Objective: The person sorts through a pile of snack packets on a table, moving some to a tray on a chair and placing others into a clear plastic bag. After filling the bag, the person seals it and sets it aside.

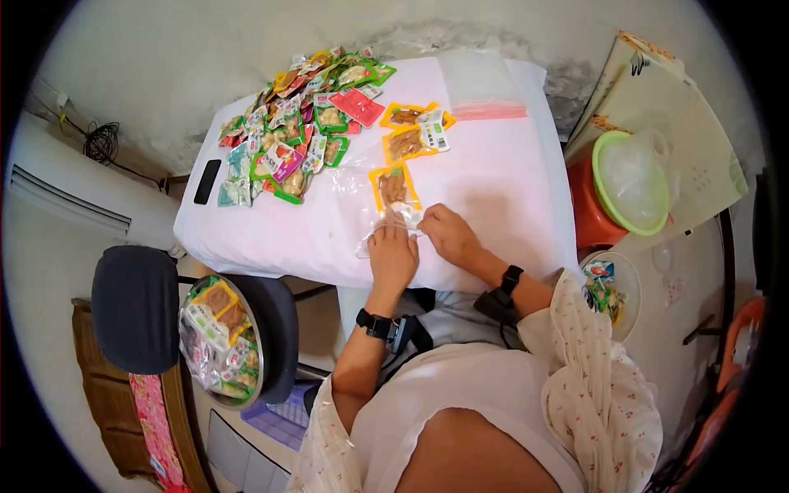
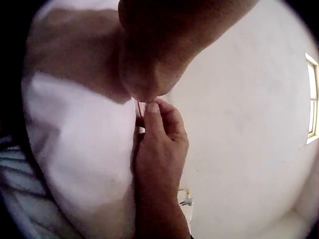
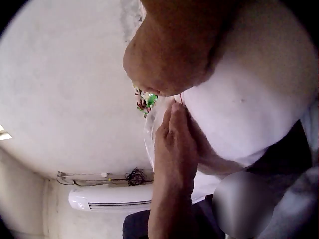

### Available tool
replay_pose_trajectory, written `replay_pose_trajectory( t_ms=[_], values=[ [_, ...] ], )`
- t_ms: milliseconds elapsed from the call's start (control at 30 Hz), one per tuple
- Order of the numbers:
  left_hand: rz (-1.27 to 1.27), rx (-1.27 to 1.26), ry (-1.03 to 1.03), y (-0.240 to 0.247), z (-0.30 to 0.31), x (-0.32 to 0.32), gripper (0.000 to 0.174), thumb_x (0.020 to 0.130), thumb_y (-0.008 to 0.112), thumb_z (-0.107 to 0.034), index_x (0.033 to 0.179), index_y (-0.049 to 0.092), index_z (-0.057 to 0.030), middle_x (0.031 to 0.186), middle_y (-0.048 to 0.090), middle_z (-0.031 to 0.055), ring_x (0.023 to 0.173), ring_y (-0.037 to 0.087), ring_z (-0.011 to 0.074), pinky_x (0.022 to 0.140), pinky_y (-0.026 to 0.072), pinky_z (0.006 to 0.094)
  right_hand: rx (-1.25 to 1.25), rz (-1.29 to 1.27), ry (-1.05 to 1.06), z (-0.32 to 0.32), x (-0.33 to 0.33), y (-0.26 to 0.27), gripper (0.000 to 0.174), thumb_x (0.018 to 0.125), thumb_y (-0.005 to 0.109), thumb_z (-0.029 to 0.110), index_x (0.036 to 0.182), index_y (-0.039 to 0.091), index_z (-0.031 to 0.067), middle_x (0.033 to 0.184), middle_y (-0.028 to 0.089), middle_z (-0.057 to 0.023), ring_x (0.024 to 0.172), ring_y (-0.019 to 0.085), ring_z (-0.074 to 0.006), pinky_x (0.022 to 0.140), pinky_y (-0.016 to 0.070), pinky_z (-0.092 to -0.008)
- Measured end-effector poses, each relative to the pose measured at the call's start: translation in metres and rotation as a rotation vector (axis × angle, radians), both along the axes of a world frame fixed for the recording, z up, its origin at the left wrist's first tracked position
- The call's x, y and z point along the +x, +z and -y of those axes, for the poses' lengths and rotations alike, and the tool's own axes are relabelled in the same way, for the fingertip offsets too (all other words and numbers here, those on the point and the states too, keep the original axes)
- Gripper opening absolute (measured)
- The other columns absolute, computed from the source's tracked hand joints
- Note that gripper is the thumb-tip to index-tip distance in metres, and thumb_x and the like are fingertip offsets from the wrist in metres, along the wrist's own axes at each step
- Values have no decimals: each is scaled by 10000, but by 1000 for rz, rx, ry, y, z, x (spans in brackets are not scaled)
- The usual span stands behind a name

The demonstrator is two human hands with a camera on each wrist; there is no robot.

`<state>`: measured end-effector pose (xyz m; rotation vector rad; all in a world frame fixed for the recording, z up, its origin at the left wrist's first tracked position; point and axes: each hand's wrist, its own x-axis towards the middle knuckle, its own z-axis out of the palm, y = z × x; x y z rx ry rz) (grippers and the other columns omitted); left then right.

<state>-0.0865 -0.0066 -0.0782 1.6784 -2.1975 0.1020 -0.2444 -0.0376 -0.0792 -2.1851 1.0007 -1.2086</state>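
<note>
A clear plastic bag (image 1: 358,215) lies flat near the front of the table, and a yellow-edged snack packet (image 1: 394,187) shows through it. My left hand (image 1: 393,256) rests palm down on the bag's near part, its fingers extended toward the packet; in the right wrist view the left hand (image 3: 174,144) has straight fingers held together. Just beside it, my right hand (image 1: 452,237) pinches the bag's edge between thumb and curled fingers. The left wrist view shows this pinch of the right hand (image 2: 162,154) close up, with a thin red line at the edge.
Mixed snack packets (image 1: 288,123) form a heap at the back left, by a black phone (image 1: 208,181). More yellow-edged packets (image 1: 408,145) lie beyond the bag. Flat clear bags (image 1: 486,86) are stacked at the back right. A packet-filled bowl (image 1: 218,341) sits on a chair; a green basin (image 1: 631,182) stands right.
</note>
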Motion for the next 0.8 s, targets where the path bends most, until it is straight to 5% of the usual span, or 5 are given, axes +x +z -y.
replay_pose_trajectory(
  t_ms=[333,400,633,800],
  values=[
    [-124,-33,-26,19,-34,11,458,822,576,-163,1211,477,57,1240,481,283,1010,512,401,890,416,460,-149,-170,-21,-17,6,13,314,737,633,125,1041,590,55,1125,536,-169,976,524,-351,824,429,-447],
    [-197,187,-16,24,-31,11,450,821,579,-166,1202,479,52,1251,473,274,1042,498,412,909,409,459,-80,-188,-61,-11,8,9,328,747,617,127,1070,601,73,1155,529,-180,996,519,-347,836,419,-447],
    [-39,8,-123,8,-20,15,455,839,577,-195,1209,470,48,1251,471,270,1112,462,434,957,376,468,-119,-280,-120,-8,10,2,323,796,530,96,1107,616,113,1243,500,-206,1018,515,-351,856,417,-439],
    [-137,193,-31,19,-38,19,513,830,593,-239,1233,458,48,1297,441,260,1202,416,416,983,366,448,-183,-217,80,8,18,-5,332,808,509,74,1121,616,92,1264,497,-238,1115,511,-361,947,405,-416]
  ],
)
